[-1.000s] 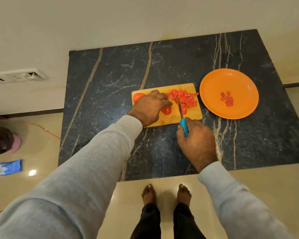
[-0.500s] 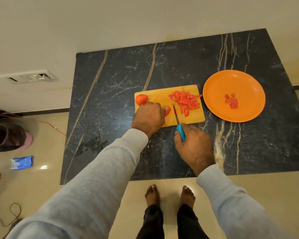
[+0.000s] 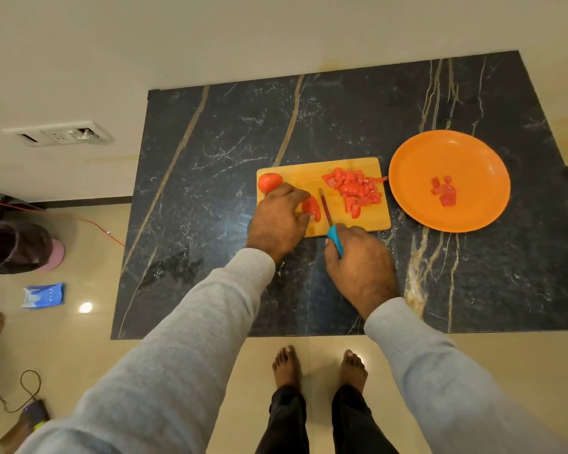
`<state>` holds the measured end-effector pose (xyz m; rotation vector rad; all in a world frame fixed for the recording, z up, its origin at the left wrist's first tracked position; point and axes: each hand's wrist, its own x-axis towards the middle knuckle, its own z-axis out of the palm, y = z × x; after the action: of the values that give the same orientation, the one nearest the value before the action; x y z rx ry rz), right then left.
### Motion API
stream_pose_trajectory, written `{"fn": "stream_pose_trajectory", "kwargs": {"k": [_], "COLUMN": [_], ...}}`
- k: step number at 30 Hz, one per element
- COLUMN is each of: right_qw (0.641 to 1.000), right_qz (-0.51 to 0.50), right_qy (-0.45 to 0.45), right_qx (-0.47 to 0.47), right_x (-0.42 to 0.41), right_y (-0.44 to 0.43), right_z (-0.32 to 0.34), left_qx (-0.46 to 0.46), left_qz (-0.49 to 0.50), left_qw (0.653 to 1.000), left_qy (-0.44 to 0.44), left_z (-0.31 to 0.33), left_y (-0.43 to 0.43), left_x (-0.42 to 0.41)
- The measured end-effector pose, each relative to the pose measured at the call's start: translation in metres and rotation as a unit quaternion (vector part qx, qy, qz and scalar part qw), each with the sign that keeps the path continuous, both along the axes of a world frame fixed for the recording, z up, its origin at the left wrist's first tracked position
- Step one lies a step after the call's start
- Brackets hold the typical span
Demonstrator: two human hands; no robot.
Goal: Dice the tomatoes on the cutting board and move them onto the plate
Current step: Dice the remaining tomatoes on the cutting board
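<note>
Head view: a person stands at a dark stone table and cuts tomatoes on a wooden cutting board.
Left hand: the left hand lies on the board, with its fingers bent onto a tomato piece to hold it down.
Right hand: the right hand is wrapped round the blue handle of a knife. The blade is just beside the piece, on its right.
Where the tomatoes are: a diced pile sits on the right half of the board. A round tomato waits at the far left corner. A few cut bits lie on the orange plate, just right of the board.
Step in hand: it looks like the held piece is being sliced.
How to do it well: tuck the fingertips back from the blade. Press the piece flat so it cannot roll. Cut straight down in thin, even slices, then cut across them to make small cubes.
Writing: no words or brand can be read. A blue packet on the floor has marks too small to tell.
</note>
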<state>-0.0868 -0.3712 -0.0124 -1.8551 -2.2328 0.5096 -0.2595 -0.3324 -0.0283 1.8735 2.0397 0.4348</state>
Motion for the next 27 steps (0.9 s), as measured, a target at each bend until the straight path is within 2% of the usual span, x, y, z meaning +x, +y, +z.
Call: {"fn": "stream_pose_trajectory", "kwargs": {"k": [5,17,27], "right_qw": [0.999,0.997,0.998], "right_qz": [-0.018,-0.029,-0.043], "right_qy": [0.027,0.067,0.048], "right_qx": [-0.014,-0.010,-0.022], "right_x": [0.006,-0.004,-0.027], "right_y": [-0.021,-0.023,-0.012], "right_z": [-0.001,-0.001,-0.003], "left_qx": [-0.001,0.018,0.021], "left_qz": [-0.131,-0.207,-0.235], "left_qw": [0.990,0.976,0.969], "left_qy": [0.047,0.069,0.074], "left_z": [0.001,-0.003,-0.004], "left_y": [0.006,0.021,0.023], "left_x": [-0.004,-0.017,-0.019]}}
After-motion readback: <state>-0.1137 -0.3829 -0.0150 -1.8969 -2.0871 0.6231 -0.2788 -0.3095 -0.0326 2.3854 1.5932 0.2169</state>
